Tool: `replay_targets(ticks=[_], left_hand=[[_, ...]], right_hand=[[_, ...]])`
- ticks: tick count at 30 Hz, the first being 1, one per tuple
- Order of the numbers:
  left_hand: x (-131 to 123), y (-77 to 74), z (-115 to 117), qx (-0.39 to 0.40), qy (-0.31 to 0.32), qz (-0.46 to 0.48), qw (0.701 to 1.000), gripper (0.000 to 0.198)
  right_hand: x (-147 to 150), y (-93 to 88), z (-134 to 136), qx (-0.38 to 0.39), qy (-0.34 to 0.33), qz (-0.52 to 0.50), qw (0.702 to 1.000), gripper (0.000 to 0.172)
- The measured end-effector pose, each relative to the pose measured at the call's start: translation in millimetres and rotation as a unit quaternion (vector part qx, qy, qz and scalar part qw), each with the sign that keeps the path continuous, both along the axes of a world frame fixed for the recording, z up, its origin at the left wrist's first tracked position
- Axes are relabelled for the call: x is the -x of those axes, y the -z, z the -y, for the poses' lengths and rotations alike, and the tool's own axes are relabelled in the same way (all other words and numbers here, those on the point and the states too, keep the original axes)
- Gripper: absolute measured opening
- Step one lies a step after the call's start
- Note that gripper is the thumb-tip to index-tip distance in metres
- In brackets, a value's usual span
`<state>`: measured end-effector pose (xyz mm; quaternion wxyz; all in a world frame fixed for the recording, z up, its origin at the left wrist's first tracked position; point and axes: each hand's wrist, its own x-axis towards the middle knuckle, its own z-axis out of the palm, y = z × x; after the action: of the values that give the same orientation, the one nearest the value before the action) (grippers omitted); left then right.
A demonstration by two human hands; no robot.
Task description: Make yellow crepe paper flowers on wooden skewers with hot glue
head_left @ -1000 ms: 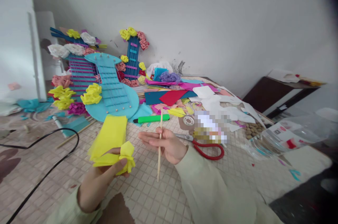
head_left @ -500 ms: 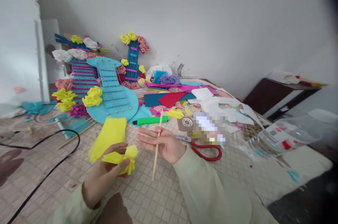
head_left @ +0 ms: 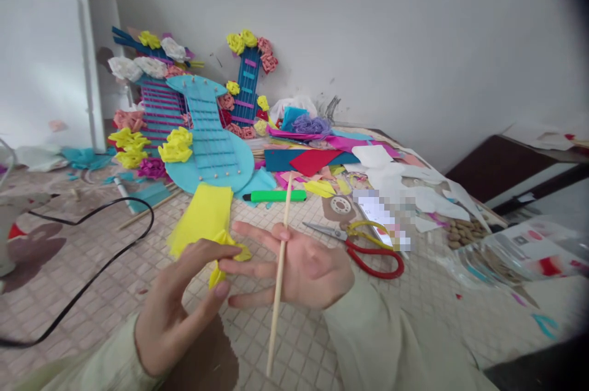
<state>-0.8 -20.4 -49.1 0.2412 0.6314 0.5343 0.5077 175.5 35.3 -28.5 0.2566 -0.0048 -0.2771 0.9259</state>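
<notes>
My left hand (head_left: 184, 302) pinches a gathered yellow crepe paper piece (head_left: 219, 268) between thumb and fingers. Palm up beside it, my right hand (head_left: 294, 268) has its fingers stretched leftward, one fingertip reaching the yellow paper. A thin wooden stick (head_left: 275, 317) lies slantwise across that palm, held near the thumb. Behind the left hand is a flat yellow crepe paper sheet (head_left: 202, 216). To the right of my right hand, scissors (head_left: 375, 262) with red and yellow handles lie on the table.
A light-blue guitar-shaped craft (head_left: 211, 139) leans among paper flowers at the back left. A green marker (head_left: 278, 196), a tape roll (head_left: 341, 204) and a phone (head_left: 375, 213) lie mid-table. A black cable (head_left: 105, 262) curves at left; a plastic bottle (head_left: 501, 250) lies right.
My right hand has turned further palm up and spread its fingers, bringing a fingertip to the yellow paper. The paper looks more bunched in my left hand. The whole view has shifted.
</notes>
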Motion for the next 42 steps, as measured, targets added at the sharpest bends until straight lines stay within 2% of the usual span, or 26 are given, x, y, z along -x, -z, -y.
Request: replay_targets(ticks=[7, 10, 15, 21, 30, 42], left_hand=[[-1, 1.2, 6, 0.12, 0.07, 0.032, 0.99, 0.012], [0, -3.2, 6, 0.153, 0.09, 0.026, 0.984, 0.011], [2, -8.3, 7, 0.144, 0.107, -0.011, 0.984, 0.01], [4, -6.2, 13, 0.183, 0.128, 0.117, 0.968, 0.014], [3, -7.7, 16, 0.231, 0.147, 0.175, 0.946, 0.015], [3, -6.4, 16, 0.175, 0.123, 0.101, 0.972, 0.024]], right_hand=[[4, 3.5, 7, 0.01, -0.033, 0.014, 0.999, 0.037], [5, 5.8, 7, 0.012, -0.051, 0.01, 0.999, 0.041], [5, 6.0, 7, 0.031, -0.057, -0.005, 0.998, 0.04], [5, 1.3, 10, 0.065, -0.063, -0.021, 0.996, 0.037], [5, 1.1, 11, 0.037, -0.063, -0.01, 0.997, 0.035], [4, 6.4, 12, 0.046, -0.076, -0.038, 0.995, 0.04]])
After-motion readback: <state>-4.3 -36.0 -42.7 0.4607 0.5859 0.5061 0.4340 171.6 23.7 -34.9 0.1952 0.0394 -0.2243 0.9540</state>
